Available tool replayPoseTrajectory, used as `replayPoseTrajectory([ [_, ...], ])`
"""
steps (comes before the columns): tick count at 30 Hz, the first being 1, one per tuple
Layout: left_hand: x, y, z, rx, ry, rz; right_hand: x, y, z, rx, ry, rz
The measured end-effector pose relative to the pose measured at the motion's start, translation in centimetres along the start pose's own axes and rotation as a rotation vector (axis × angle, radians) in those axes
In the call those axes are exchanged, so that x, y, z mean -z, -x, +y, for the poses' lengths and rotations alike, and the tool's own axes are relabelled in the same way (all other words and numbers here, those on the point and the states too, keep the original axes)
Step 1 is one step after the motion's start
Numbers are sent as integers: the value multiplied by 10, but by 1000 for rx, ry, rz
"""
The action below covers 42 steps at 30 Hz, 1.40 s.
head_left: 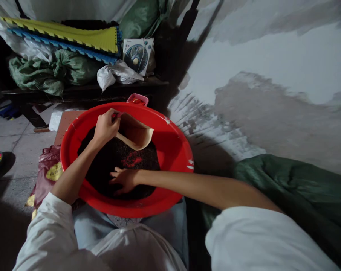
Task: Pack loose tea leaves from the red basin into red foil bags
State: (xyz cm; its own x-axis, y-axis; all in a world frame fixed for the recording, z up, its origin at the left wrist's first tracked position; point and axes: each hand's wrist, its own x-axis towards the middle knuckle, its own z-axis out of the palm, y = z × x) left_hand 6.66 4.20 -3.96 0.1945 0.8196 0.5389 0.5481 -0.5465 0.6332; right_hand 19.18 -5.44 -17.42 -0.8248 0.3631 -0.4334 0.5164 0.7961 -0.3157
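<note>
Left hand [106, 127] pinches the kraft paper pouch [135, 132] at 12 o'clock in the red plastic basin [170, 131]; right hand [125, 180] has fingers spread on dark loose material [116, 154]; a slipped pinch risks spillage.

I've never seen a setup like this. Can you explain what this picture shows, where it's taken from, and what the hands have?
There's no machine here. A camera worn on a person's head looks down at their own bare hands. Their left hand pinches the edge of a brown paper packet over a red basin. Their right hand, fingers spread, rests on the dark loose material in the basin. I can't tell what that material is.
</note>
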Motion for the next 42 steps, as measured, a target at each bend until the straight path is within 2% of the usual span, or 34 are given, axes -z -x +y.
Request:
replayPoseTrajectory([
  [4,1,1,2,-8,-18,-6,7,28,10,-52,47,-129],
  [8,1,2,3,-33,-12,-3,13,45,23,-291,-27,-223],
  [11,1,2,4,-50,-12,-12,10,57,29,-459,-116,-221],
  [14,1,2,4,-55,-13,-33,3,66,27,-442,-125,-178],
  [18,0,5,3,-64,-10,-70,1,71,22,-293,-112,-75],
  [21,-1,7,4,-81,-9,-105,9,77,23,-276,-63,-7],
  [28,-1,9,10,-96,-64,-186,50,124,19,-225,-82,263],
  [31,-1,10,12,-85,-79,-202,76,142,11,-77,-187,443],
  [34,-2,12,12,-105,-78,-227,100,147,10,19,-294,693],
  [37,-2,11,11,-114,-77,-245,110,137,19,-93,-140,933],
  [40,-1,9,8,-100,-73,-191,109,121,26,-257,98,957],
  [42,1,7,6,-93,-64,-159,105,113,22,-283,185,976],
])
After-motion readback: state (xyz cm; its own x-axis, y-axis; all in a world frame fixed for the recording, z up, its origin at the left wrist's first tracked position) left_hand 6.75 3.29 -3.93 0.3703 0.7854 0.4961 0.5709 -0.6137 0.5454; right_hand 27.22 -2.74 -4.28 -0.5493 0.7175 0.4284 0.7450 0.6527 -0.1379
